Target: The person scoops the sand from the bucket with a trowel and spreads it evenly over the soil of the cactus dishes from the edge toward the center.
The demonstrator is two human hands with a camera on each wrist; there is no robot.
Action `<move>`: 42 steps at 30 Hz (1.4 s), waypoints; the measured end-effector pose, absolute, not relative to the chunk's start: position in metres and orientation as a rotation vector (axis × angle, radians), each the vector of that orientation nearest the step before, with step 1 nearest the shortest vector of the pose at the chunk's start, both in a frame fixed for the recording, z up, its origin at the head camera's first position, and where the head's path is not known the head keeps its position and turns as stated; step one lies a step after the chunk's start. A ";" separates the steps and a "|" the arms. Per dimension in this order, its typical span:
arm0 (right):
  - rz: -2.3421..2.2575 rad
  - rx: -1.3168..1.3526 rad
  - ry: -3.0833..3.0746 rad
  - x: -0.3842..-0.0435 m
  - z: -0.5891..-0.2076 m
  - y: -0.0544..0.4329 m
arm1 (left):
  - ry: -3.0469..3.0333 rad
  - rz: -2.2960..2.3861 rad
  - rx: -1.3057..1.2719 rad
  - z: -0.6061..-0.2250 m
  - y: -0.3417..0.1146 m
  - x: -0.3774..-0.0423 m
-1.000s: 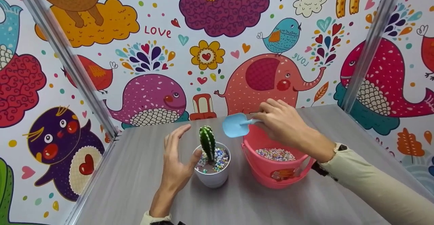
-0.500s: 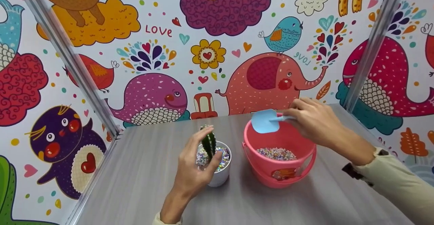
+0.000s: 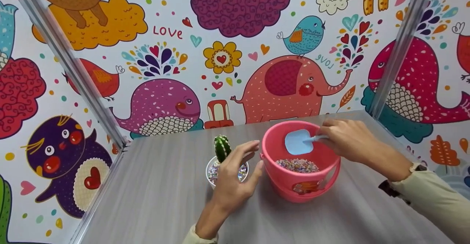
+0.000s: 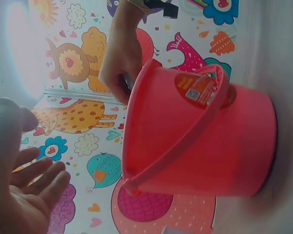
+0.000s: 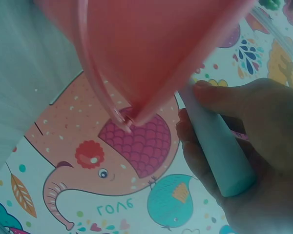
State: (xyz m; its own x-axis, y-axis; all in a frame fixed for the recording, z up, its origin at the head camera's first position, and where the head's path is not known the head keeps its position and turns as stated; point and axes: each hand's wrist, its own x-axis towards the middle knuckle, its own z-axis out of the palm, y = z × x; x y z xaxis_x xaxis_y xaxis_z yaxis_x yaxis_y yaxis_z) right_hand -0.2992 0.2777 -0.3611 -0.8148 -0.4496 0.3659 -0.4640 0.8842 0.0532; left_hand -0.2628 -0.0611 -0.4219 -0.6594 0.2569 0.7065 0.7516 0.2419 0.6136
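My right hand (image 3: pixel 347 140) grips the handle of a light blue toy shovel (image 3: pixel 299 142), whose blade hangs over the mouth of a pink bucket (image 3: pixel 293 185). Inside the bucket lie small multicoloured pebbles (image 3: pixel 298 165). The right wrist view shows the fingers wrapped about the pale shovel handle (image 5: pixel 217 146). My left hand (image 3: pixel 237 179) hovers between the bucket and a white pot (image 3: pixel 208 179), fingers loosely extended and holding nothing. A green cactus (image 3: pixel 221 148) stands upright in the pot amid similar pebbles; the hand hides part of the pot.
A grey wood-grain table (image 3: pixel 154 192) carries the bucket and pot. Printed cartoon panels (image 3: pixel 224 16) rise behind and at both sides, joined by metal corner strips (image 3: pixel 79 75). The bucket's pink carrying handle (image 3: pixel 332 181) hangs down on its near right side.
My left hand has moved right, passing in front of the cactus towards the bucket. The right hand has carried the shovel rightwards from beside the cactus, then lowered it to the bucket's mouth.
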 end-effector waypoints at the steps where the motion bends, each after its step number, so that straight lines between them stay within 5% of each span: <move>1: 0.048 0.679 -2.691 -0.300 -0.363 0.277 | -2.065 -1.422 -0.926 -0.422 -0.057 -0.264; 42: -0.155 0.704 -2.993 -0.321 -0.372 0.246 | -2.214 -1.770 -0.625 -0.473 -0.008 -0.312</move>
State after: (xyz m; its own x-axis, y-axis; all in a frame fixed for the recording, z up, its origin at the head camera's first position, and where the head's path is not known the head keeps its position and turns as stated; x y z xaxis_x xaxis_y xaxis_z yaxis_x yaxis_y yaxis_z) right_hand -0.3207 0.2457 -0.3723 -0.8936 -0.4474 0.0378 -0.4410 0.8904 0.1124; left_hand -0.3115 -0.0077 -0.4730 -0.8802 0.1792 0.4394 0.4681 0.1753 0.8661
